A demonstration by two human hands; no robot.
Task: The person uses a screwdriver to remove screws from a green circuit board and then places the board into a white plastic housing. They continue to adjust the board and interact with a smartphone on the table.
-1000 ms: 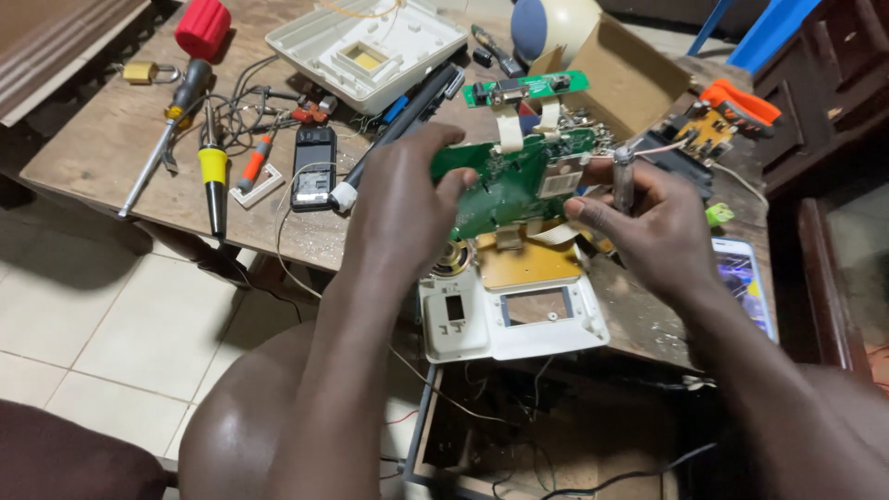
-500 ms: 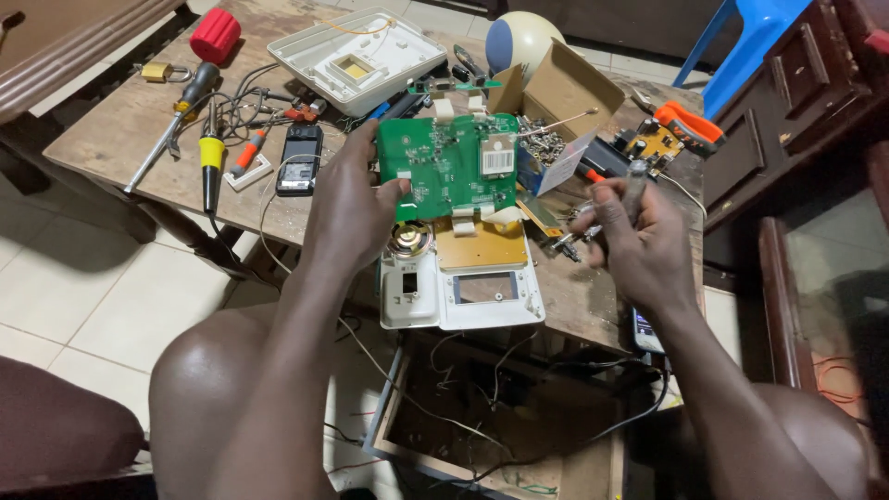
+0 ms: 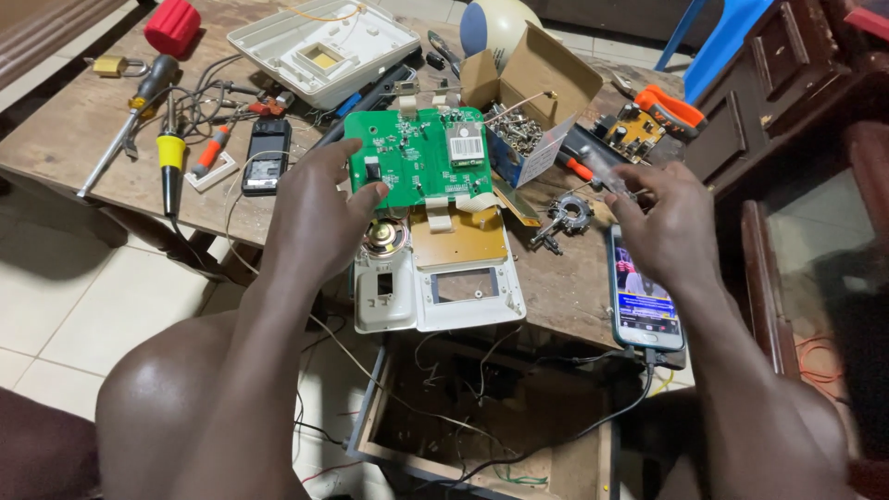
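My left hand [image 3: 310, 208] grips the left edge of a green circuit board [image 3: 421, 157], thumb on top and fingers behind it. White ribbon strips join the board to an open white device housing [image 3: 463, 310] lying below it, which holds a round speaker [image 3: 384, 237] and a brass-coloured plate [image 3: 458, 241]. My right hand [image 3: 671, 227] hovers to the right of the board, above a lit smartphone [image 3: 645, 306]. Its fingers pinch a thin, motion-blurred tool [image 3: 602, 169]. A small metal ring part [image 3: 568, 213] lies between the hands.
On the wooden table [image 3: 74, 139] are a cardboard box of screws [image 3: 530, 111], a white cover [image 3: 324, 37], screwdrivers [image 3: 169, 157], a small black phone [image 3: 264, 156], a padlock [image 3: 109, 65] and orange pliers [image 3: 669, 105]. An open drawer with wires [image 3: 482, 417] sits below. A blue chair [image 3: 713, 37] stands behind.
My right hand has moved right, away from the board, and now hovers over the smartphone. My left hand still holds the green board above the white housing.
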